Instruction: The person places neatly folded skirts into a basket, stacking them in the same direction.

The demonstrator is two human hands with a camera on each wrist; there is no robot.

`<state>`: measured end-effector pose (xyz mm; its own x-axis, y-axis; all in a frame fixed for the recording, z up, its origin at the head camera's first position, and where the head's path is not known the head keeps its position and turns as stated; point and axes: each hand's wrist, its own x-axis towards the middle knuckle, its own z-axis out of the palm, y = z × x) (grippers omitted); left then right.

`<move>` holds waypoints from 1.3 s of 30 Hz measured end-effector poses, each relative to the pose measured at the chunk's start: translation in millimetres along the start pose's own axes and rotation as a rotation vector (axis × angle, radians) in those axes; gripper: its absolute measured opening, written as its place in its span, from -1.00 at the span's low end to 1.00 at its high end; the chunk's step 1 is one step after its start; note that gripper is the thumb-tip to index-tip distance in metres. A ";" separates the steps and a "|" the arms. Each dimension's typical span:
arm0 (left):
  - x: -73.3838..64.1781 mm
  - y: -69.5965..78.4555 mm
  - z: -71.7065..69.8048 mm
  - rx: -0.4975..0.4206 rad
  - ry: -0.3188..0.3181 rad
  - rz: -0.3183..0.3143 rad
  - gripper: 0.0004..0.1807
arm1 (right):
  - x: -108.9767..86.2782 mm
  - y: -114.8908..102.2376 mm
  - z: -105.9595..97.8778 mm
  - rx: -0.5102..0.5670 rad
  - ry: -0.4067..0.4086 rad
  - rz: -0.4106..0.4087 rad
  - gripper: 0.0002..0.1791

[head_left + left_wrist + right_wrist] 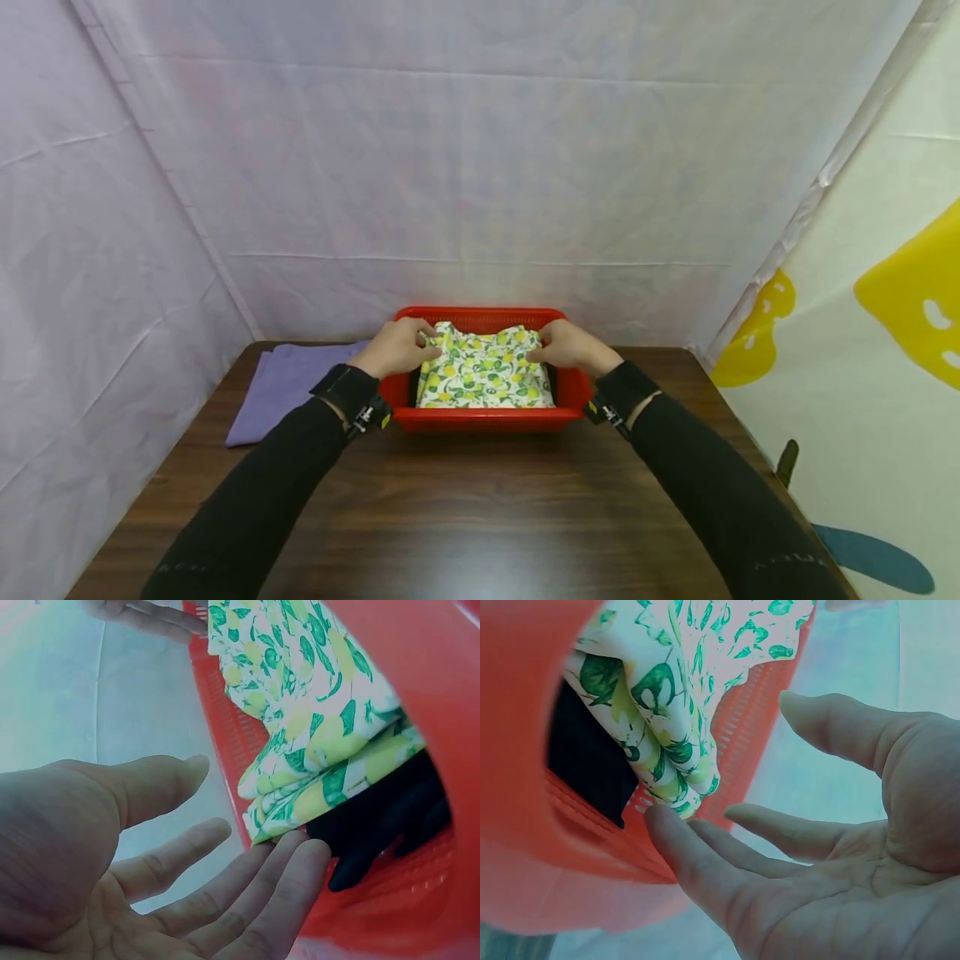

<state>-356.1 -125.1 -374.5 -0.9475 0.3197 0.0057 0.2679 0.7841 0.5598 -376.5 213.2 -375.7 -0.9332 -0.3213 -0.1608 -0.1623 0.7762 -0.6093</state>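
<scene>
A folded white cloth garment [487, 367] printed with yellow lemons and green leaves lies in a red plastic basket [480, 422]. Under it is black fabric [382, 817], seen at the side in both wrist views. My left hand [397, 346] is at the garment's left side, thumb apart from the fingers, with fingertips by the folded lower edge. On the right side, my right hand [572, 347] is spread likewise, its fingertips [660, 817] close to the fold. Neither hand grips the cloth; whether the fingertips touch it I cannot tell.
A folded purple cloth [288, 387] lies on the brown wooden table [480, 508], left of the basket. White sheeting [480, 167] hangs behind the table, and a wall sheet with yellow shapes [757, 333] stands at the right.
</scene>
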 end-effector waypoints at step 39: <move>-58.2 -63.8 -9.9 -0.024 0.251 -0.001 -0.53 | -50.7 -8.7 42.4 0.036 0.165 -0.251 -0.38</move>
<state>-319.8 -199.0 -402.3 -0.9623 0.1742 0.2088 0.2653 0.7705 0.5797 -314.2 199.7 -395.1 -0.9052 -0.4062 0.1250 -0.3861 0.6628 -0.6416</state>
